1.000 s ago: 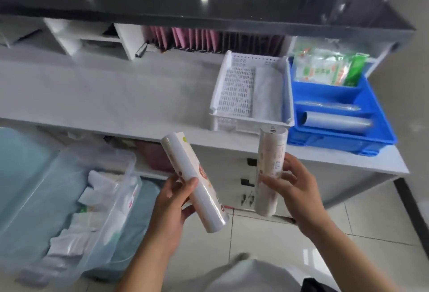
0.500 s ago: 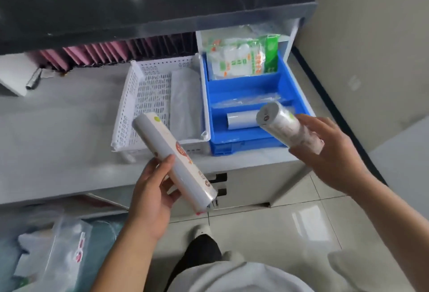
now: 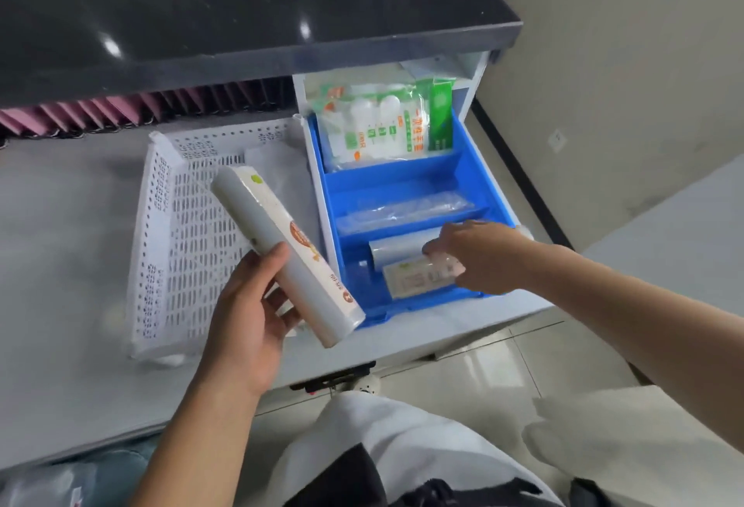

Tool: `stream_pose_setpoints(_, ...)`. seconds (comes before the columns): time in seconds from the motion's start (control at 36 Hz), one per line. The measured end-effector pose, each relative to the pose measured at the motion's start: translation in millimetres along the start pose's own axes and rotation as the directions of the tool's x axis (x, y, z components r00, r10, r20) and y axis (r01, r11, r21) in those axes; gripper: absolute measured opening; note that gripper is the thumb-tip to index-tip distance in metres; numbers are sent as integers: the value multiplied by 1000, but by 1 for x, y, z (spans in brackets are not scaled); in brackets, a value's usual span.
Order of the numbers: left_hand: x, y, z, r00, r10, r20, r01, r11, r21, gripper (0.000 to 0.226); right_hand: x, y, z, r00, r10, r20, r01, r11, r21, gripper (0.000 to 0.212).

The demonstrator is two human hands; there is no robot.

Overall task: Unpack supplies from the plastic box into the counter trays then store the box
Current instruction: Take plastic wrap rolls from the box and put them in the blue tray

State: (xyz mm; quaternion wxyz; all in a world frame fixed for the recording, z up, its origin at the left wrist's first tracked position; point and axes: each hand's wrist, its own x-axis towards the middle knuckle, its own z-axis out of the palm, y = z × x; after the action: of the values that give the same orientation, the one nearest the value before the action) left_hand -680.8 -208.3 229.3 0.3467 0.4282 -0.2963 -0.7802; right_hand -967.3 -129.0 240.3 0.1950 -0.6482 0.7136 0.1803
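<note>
A printed roll (image 3: 418, 279) lies in the front part of the blue tray (image 3: 406, 178), next to a plain roll (image 3: 398, 249). The right hand (image 3: 479, 255) is curled over it, fingers holding its far end. The left hand (image 3: 245, 313) grips a second roll (image 3: 282, 261), tilted, above the white basket (image 3: 161, 232) on the desk (image 3: 60, 224). The front part looks nearly full, so the second roll may not fit. It could slide off the smooth edge to the floor.

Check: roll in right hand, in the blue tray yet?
In. The roll lies in the blue tray's front compartment, right hand on it.
</note>
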Motion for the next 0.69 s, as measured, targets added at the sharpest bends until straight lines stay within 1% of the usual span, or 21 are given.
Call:
stream_pose_setpoints(0.06, 9, 3, -5, 999, -18, 30, 17, 1000, 23, 55, 1, 0, 2, 998, 5, 62, -10, 997, 78, 61)
stream_pose_setpoints(0.14, 23, 6, -8, 995, -60, 75, 58, 998, 23, 46, 4, 2, 0, 992, 9, 123, -33, 980, 195, 60)
stream_pose_setpoints(0.22, 35, 11, -5, 987, -108, 119, 103, 994, 43, 40, 5, 3, -1, 987, 17, 157, -55, 969, 243, 56)
stream_pose_setpoints(0.31, 49, 18, 1, 977, -127, 172, 116, 991, 67, 42, 6, -1, 6, 984, 67, 162, -106, 963, 249, 52)
stream_pose_setpoints(0.39, 60, 25, 9, 969, -117, 219, 90, 988, 127, 39, 6, -12, 21, 985, 131, 110, -153, 961, 231, 47)
stream_pose_setpoints(0.44, 66, 28, 14, 966, -105, 237, 65, 983, 172, 37, 4, -19, 33, 986, 166, 33, -169, 953, 251, 46)
stream_pose_setpoints(0.5, 70, 31, 23, 957, -110, 268, 53, 976, 213, 39, 0, -24, 43, 978, 204, -42, -182, 935, 305, 52)
stream_pose_setpoints(0.58, 73, 31, 31, 942, -117, 315, 23, 958, 287, 44, -4, -31, 55, 963, 254, -95, -205, 912, 355, 62)
stream_pose_setpoints(0.69, 76, 28, 37, 917, -133, 376, -36, 912, 409, 49, -4, -42, 65, 925, 342, -163, -263, 889, 374, 64)
